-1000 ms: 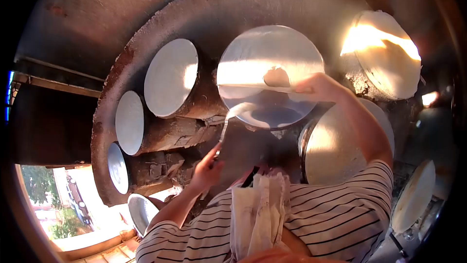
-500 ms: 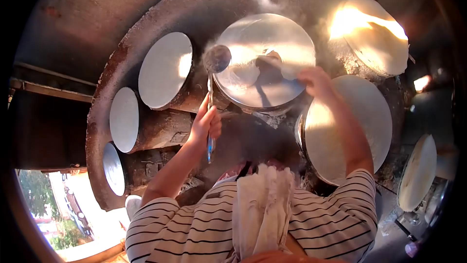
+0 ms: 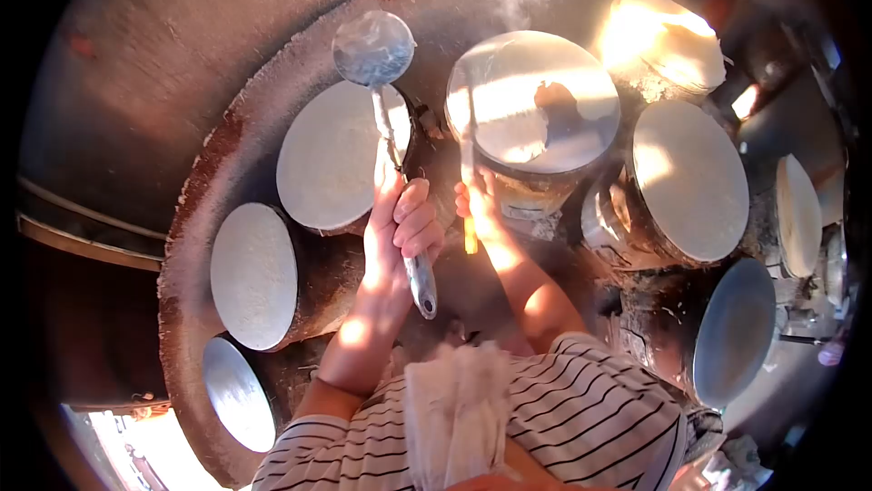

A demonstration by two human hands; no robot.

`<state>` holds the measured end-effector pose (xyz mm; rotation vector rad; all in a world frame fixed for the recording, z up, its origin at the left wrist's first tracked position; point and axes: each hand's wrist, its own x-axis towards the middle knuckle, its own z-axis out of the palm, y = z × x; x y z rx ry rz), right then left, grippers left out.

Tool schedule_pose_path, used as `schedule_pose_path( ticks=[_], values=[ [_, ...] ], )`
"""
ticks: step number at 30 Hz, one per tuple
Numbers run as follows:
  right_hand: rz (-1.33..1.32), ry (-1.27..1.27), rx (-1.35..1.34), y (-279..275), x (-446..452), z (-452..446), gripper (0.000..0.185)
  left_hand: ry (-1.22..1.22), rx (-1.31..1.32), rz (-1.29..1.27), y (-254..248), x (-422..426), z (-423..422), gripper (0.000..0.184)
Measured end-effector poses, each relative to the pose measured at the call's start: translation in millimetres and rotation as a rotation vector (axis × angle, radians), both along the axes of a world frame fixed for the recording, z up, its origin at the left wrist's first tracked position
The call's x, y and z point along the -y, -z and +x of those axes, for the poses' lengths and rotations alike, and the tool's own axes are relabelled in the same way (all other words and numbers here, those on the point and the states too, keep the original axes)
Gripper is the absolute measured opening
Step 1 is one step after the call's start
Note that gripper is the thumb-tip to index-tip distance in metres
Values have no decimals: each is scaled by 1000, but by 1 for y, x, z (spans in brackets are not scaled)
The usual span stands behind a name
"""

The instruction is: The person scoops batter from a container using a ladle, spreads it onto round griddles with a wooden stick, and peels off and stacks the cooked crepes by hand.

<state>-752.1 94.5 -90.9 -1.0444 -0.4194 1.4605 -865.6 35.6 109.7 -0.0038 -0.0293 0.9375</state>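
My left hand [image 3: 406,223] is wrapped round the handle of a metal ladle [image 3: 373,50]. The ladle's round bowl points away from me, above the far rim of a pale round griddle [image 3: 331,164]. My right hand [image 3: 481,205] grips a long, thin spatula [image 3: 468,123] with a yellow handle end. Its blurred blade lies across the left edge of the central round griddle [image 3: 504,141]. A pale, glossy layer covers much of that griddle, with a dark patch to the right of its middle. I cannot tell whether the blade touches the surface.
More round griddles stand in a ring, at left [image 3: 254,277], lower left [image 3: 238,396], right [image 3: 692,182] and lower right [image 3: 734,337]. A brightly sunlit pale stack [image 3: 668,41] is at the far right. Steam rises behind the centre. A curved rusty rim [image 3: 195,209] bounds the left.
My right hand has moved from the central griddle's right edge to its near left side and now holds the spatula. The ladle has moved up and left in view. The camera view has shifted.
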Motion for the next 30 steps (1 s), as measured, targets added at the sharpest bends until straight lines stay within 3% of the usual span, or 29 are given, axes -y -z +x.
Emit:
schedule_pose_path(
  ticks=[1, 3, 4, 5, 11, 13, 14, 16, 17, 19, 21, 25, 30],
  values=[
    [-43, 65, -153, 9, 20, -1, 31, 12, -30, 35, -2, 11, -14, 36],
    [70, 63, -301, 18, 69, 11, 33, -246, -287, 83, -12, 31, -32, 19],
    [20, 104, -249, 11, 79, 22, 33, -262, -381, 167, -14, 31, -39, 20],
    [-31, 149, -196, 3, 90, 31, 34, -273, -470, 255, -14, 32, -43, 31],
    [57, 301, -208, -23, 53, 78, 33, -435, -1000, 525, -25, 51, -40, 53],
    [79, 449, -133, -24, 38, 64, 32, -459, -1168, 532, -24, 56, -47, 60],
    [27, 356, 8, -29, 56, 46, 30, -461, -1234, 532, -21, 61, -50, 61],
    [15, 117, 208, -44, 93, 29, 31, -515, -1280, 611, -11, 52, -50, 63],
    [-126, 77, -39, -44, 113, 37, 34, -486, -1289, 628, -14, 52, -49, 64],
    [-230, 190, 247, -12, 137, 76, 36, -456, -1262, 634, -5, 51, -51, 63],
    [-162, 220, 254, -31, 150, 111, 36, -440, -1251, 590, -5, 50, -43, 63],
    [-184, 217, 54, -44, 106, 175, 37, -352, -1267, 674, 1, 33, -19, 62],
    [-128, 205, 377, -38, 50, 219, 35, -265, -1347, 681, -10, 7, 38, 63]
  ],
)
